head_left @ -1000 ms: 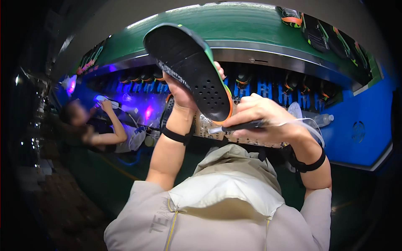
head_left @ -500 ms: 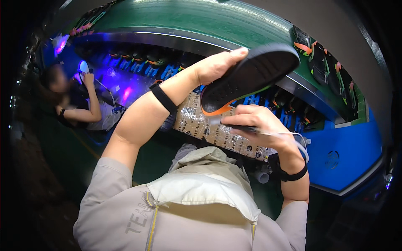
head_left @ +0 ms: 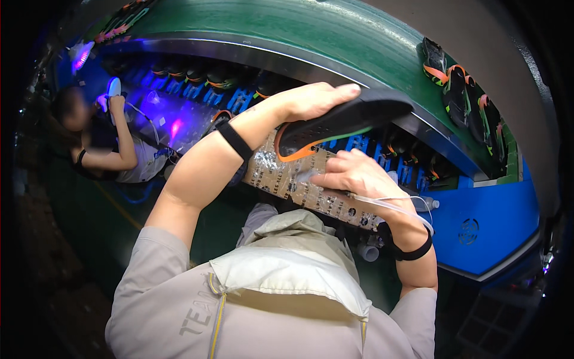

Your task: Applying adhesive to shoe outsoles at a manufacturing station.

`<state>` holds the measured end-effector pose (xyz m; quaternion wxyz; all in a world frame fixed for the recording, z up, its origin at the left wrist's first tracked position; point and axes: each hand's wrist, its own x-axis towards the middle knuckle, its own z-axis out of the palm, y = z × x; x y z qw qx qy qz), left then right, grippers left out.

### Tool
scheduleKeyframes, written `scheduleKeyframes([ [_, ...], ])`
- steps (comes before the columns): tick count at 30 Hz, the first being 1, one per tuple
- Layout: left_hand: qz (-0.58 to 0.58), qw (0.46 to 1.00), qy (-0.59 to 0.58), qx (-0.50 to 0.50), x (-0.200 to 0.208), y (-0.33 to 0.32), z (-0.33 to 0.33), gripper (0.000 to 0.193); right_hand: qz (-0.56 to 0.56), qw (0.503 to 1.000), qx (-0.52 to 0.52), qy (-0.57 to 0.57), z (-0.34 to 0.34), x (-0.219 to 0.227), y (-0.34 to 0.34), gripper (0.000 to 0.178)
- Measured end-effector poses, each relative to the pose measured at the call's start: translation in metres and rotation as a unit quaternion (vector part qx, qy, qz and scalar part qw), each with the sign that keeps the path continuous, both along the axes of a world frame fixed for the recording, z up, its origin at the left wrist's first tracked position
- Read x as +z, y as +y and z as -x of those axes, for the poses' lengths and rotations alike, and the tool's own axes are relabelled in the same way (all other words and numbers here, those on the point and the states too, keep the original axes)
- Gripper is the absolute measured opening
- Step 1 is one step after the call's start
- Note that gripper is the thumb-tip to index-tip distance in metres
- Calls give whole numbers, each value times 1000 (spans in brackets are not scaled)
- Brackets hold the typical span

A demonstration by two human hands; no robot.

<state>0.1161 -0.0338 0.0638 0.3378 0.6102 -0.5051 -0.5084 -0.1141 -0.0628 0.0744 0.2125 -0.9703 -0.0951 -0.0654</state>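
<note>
My left hand is closed on a black shoe sole with an orange and green rim, the thumb lying along its upper edge. The sole hangs tilted above a bench covered in printed brown wrap. Just below its orange end, my right hand is closed around a brush-like tool. Only the tool's pale, blurred tip shows past my fingers; most of its handle is hidden. A thin white tube trails from the hand along my right wrist. The tip and the sole look apart.
Dark shoes on blue holders line the shelf beyond the bench. More shoes rest on the green conveyor. A blue machine panel stands at right. At left, another person holds a sole under violet light.
My left hand has tipped the sole, so its broad face shows less, and brought it slightly left and lower. My right hand has shifted slightly left, its tool handle turned out of sight.
</note>
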Motion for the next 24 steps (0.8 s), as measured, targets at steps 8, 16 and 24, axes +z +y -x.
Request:
scheduleKeyframes([
  [8, 168, 783, 567, 192, -151, 101, -57, 88, -214, 936, -245, -132, 34, -46, 1, 25],
  [16, -178, 539, 801, 190, -297, 218, -31, 112, -449, 775, -438, -78, 51, -123, 25, 18],
  [24, -62, 561, 767, 306, -330, 177, 57, 72, -441, 760, -477, -2, -1, -143, 31, 23],
])
